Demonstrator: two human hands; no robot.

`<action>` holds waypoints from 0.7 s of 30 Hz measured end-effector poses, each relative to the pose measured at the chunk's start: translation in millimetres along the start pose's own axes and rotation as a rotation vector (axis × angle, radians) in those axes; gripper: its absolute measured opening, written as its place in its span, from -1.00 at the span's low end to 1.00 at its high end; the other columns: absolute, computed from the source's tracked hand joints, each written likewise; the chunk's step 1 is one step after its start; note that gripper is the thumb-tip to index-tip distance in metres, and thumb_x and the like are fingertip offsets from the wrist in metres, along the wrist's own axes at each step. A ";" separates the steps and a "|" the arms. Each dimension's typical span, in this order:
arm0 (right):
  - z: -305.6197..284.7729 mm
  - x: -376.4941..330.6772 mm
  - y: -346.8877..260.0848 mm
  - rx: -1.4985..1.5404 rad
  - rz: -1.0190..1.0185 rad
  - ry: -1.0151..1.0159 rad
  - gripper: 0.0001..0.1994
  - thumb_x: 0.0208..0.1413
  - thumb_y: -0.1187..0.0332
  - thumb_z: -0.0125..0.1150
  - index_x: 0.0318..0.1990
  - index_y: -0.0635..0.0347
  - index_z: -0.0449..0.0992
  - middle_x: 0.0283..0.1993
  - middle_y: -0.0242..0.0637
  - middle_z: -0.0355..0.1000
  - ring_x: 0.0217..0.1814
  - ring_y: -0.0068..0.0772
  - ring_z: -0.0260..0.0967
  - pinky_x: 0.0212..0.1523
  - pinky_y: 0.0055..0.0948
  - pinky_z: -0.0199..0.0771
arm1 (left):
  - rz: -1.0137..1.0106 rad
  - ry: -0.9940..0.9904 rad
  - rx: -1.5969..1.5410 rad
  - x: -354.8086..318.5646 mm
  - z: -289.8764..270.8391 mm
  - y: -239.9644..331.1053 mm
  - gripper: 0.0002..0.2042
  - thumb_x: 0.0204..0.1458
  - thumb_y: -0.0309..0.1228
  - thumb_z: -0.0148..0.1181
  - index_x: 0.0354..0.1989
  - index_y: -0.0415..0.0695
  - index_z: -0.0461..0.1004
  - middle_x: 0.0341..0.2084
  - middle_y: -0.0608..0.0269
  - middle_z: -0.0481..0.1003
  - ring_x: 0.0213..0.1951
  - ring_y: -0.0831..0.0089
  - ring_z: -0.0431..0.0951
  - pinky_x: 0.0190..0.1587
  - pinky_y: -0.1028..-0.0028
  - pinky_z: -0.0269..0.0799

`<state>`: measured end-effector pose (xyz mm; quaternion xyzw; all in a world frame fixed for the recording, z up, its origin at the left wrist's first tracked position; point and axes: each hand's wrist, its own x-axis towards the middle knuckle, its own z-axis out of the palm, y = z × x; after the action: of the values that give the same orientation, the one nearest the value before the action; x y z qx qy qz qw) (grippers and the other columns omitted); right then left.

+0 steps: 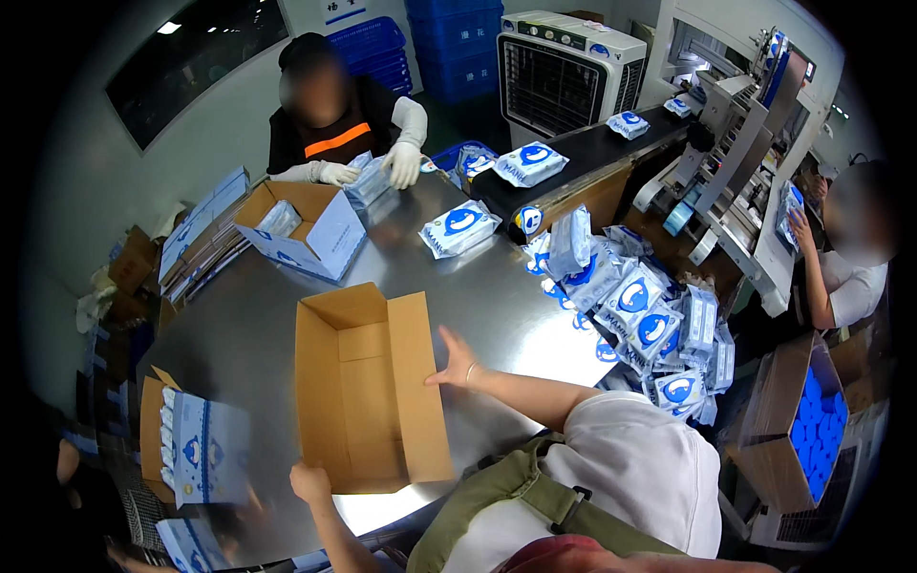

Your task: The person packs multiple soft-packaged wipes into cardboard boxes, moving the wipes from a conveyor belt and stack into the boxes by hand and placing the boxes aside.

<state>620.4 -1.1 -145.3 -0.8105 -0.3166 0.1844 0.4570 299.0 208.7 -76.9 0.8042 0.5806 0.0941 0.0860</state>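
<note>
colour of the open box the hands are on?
Plain brown cardboard box, empty inside; head view.

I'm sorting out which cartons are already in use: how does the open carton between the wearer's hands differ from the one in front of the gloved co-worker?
The near carton is empty with plain brown flaps; the far carton holds a wrapped pack and has white-and-blue printed sides. The near carton lies between the left hand and right hand; nobody touches the far carton. Both are open on the steel table.

A factory packing room: a conveyor belt (583, 153) drops wrapped packets (642, 304) onto a steel worktop (258, 334), with cardboard cartons (368, 387), stacked blue crates (457, 48) and a packaging machine (745, 124).
</note>
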 end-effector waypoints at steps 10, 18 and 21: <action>23.1 71.9 -64.9 -1.002 -0.949 -0.789 -0.32 -0.57 0.13 0.48 -0.08 -0.01 0.44 0.08 -0.28 0.28 0.26 -0.21 0.04 0.32 -0.19 -0.16 | 0.042 0.008 0.003 4.2 11.2 1.6 -0.83 -0.22 -0.44 0.22 -0.45 -0.29 0.51 -0.50 -0.11 0.52 -0.37 -0.06 0.53 -0.31 0.16 0.44; 57.4 35.4 -26.1 -0.845 -0.848 -0.469 -0.56 -0.56 0.09 0.44 -0.39 -0.04 0.48 -0.35 -0.50 0.39 -0.12 -0.41 0.26 -0.05 -0.35 0.12 | 0.023 -0.036 -0.043 5.9 -14.1 9.6 -0.77 -0.24 -0.45 0.21 -0.37 -0.28 0.53 -0.45 -0.10 0.53 -0.34 -0.02 0.54 -0.27 0.19 0.45; 37.5 -15.8 -14.0 -0.769 -0.827 -0.468 -0.57 -0.50 0.07 0.42 -0.38 -0.02 0.47 -0.33 -0.48 0.39 -0.13 -0.41 0.25 -0.11 -0.36 0.13 | 0.073 0.002 0.043 13.1 -8.8 6.2 -0.75 -0.24 -0.42 0.25 -0.34 -0.26 0.54 -0.43 -0.07 0.54 -0.32 0.03 0.56 -0.25 0.21 0.46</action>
<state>581.9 16.9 -152.4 -0.6655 -0.7408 0.0374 0.0837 306.5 219.6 -66.2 0.8263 0.5530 0.0853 0.0645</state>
